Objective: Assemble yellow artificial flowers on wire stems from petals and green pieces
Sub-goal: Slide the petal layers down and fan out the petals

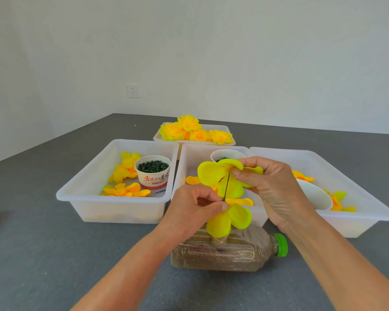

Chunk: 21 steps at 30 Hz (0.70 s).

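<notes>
Petal layers being threaded onto a wire stem. The left hand (190,207) pinches the dark wire stem (226,186) near its lower end, just above a yellow-green petal layer (230,218) already seated on it; the grip is narrow, thumb against curled fingers. The right hand (272,187) holds a second petal layer (213,173) at its centre, at the tip of the wire, fingers pinched on the fabric. Judged step: piercing this layer and sliding it down. The next move calls for keeping the wire steady and upright while the centre hole is found; whether the tip has already passed through cannot be told.

Beneath the hands a clear plastic bottle (229,254) with a green cap lies on its side on the grey tabletop (43,254), filled with brown grains.

Containers: 4 white trays.
- Left tray (76,194): loose yellow-orange petals (126,191) and a paper cup (153,173) of dark green pieces.
- Middle tray (186,158): petals and a second cup, partly hidden.
- Right tray (346,223): petals and a tipped white cup (314,196).
- Far tray (225,129): finished yellow flowers (189,129).
</notes>
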Available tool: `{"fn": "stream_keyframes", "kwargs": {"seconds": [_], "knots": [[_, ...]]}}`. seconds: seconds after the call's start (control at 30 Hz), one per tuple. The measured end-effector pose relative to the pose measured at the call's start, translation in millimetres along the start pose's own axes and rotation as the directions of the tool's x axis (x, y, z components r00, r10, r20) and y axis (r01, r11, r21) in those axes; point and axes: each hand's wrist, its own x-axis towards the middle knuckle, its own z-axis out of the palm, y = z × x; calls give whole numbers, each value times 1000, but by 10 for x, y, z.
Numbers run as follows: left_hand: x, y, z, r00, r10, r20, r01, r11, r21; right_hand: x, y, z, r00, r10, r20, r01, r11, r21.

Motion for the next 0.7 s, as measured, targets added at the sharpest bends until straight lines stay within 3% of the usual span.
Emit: {"fn": "stream_keyframes", "kwargs": {"seconds": [0.37, 0.7], "knots": [[-6, 8, 4, 1000, 4, 8, -4, 1000, -1, -46, 0, -23, 998, -43, 41, 44, 998, -34], [-4, -13, -3, 1000, 2, 24, -2, 1000, -4, -81, 31, -78, 917, -359, 175, 393, 888, -238]]}}
